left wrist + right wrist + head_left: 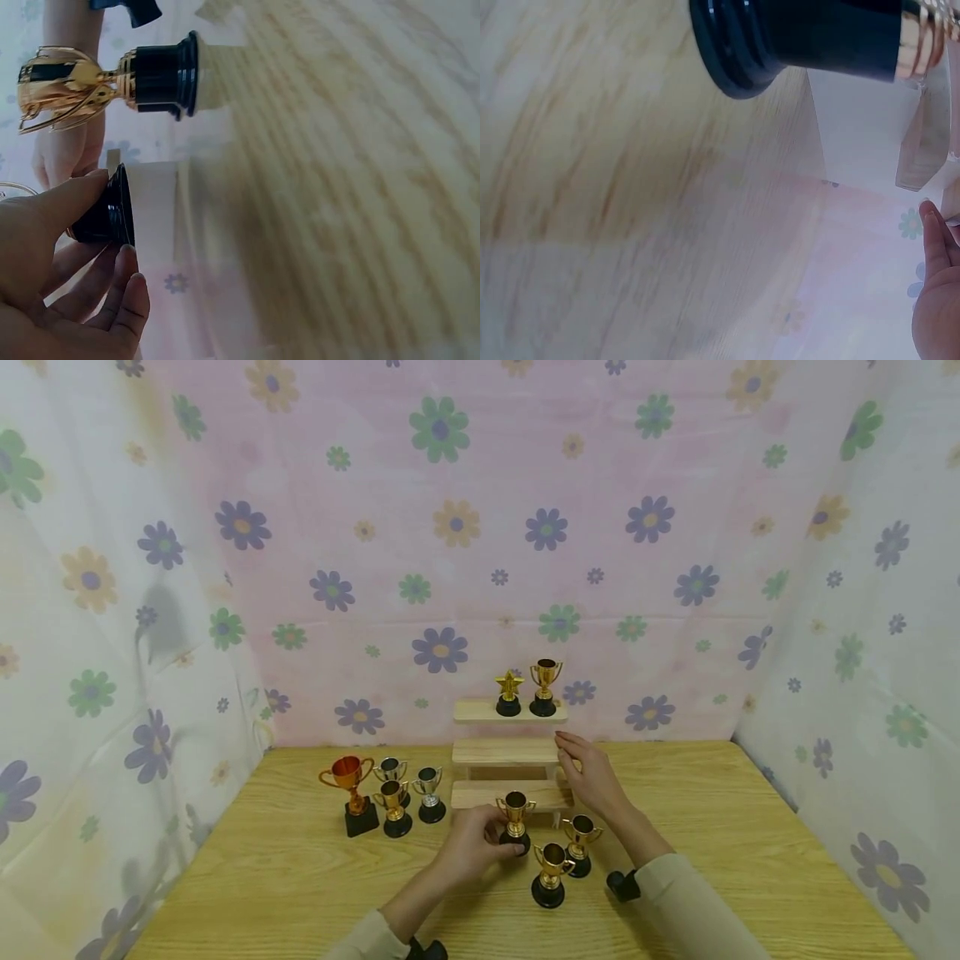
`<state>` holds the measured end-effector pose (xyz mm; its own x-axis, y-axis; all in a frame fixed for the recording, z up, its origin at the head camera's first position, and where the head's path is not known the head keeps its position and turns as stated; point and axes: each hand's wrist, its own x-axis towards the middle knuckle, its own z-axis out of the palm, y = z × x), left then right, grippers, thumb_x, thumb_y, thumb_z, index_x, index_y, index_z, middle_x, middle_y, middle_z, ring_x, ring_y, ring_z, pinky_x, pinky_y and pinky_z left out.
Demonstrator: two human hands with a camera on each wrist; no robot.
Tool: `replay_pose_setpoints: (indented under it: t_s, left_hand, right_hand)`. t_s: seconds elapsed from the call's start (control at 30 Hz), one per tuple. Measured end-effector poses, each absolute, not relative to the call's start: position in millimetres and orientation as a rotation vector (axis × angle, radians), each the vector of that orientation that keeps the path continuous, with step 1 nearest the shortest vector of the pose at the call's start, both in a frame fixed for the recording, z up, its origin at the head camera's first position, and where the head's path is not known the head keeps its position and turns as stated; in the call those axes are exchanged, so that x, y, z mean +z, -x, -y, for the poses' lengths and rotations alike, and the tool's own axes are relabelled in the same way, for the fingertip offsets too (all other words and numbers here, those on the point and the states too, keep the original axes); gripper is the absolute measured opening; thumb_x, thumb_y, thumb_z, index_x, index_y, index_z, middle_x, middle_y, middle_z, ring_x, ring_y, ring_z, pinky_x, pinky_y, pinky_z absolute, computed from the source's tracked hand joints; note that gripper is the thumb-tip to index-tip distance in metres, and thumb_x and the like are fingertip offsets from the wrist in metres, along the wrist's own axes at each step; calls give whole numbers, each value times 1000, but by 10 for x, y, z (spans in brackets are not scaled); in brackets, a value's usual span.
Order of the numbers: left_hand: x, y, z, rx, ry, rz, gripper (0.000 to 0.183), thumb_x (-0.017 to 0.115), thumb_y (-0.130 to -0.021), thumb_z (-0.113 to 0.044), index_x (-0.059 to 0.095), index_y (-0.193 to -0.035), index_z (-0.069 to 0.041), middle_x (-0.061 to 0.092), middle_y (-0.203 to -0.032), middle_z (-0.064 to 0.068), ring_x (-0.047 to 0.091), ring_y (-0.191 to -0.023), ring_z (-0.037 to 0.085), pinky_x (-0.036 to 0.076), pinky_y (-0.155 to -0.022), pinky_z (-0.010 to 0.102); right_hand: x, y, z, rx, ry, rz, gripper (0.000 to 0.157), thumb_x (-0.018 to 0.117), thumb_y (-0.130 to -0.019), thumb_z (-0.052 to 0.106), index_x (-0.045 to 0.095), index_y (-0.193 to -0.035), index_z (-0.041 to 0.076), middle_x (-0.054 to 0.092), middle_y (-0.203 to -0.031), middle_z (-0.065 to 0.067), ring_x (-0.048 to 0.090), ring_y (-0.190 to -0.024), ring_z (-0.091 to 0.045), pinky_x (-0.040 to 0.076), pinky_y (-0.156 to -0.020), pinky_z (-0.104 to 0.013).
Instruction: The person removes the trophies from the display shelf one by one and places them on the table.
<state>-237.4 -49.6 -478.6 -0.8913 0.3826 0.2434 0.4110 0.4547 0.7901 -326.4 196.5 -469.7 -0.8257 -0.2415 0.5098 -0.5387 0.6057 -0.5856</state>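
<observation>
My left hand (472,845) pinches a gold trophy cup (515,810) by its black base, just before the lowest step of a wooden tiered stand (487,750). In the left wrist view, thumb and fingers curl about that black base (105,214). My right hand (590,777) has its fingers extended, fingertips right at the right end of the middle step. The right wrist view catches only part of this hand (937,304), beside the stand. On the top step stand a gold star trophy (508,692) and another gold cup (546,685).
Two gold cups stand near my right forearm, a front one (551,870) and a rear one (581,842). Left of the stand are a large reddish cup (349,785), a gold cup (393,806) and two silver cups, one nearer the stand (428,791). Flowered cloth (495,485) surrounds the wooden table (300,877).
</observation>
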Motion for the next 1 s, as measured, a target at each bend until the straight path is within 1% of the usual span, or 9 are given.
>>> replay_pose_setpoints:
  t_s: [0.2,0.33,0.53,0.8,1.0]
  left_hand:
    - [-4860,2392,451,-1495,761,2659,25,91,-77,-11,73,-93,-4,67,-82,4,59,-71,13,49,-63,23]
    - [-4899,2430,420,-1480,794,2669,24,92,-76,-12,74,-88,-5,68,-80,1,59,-68,8,50,-62,22]
    - [-4941,2486,376,-1402,836,2712,20,92,-76,-14,75,-85,-8,69,-81,-2,58,-67,5,49,-61,21]
    - [-4985,2522,309,-1370,839,2748,21,93,-75,-14,77,-88,-9,73,-86,-2,62,-71,4,51,-64,20]
    - [-4993,2529,289,-1386,846,2757,22,93,-74,-12,78,-91,-9,73,-83,-4,58,-64,2,47,-57,20]
  right_hand:
    - [-4694,3251,-1956,1094,-632,2429,35,53,-106,9,60,-136,-10,56,-144,-24,54,-132,-42,46,-104,-56]
    - [-4682,3235,-1957,1106,-631,2430,35,53,-107,9,60,-136,-9,56,-145,-23,53,-133,-42,47,-104,-56]
    - [-4676,3246,-1964,1094,-618,2460,37,51,-108,12,59,-138,-6,55,-146,-23,53,-134,-41,46,-105,-55]
    - [-4671,3247,-1969,1109,-620,2464,36,52,-107,11,59,-138,-7,55,-146,-23,52,-135,-40,47,-104,-55]
    - [-4677,3250,-1969,1096,-629,2463,37,51,-108,12,59,-139,-7,54,-146,-24,54,-133,-40,49,-102,-54]
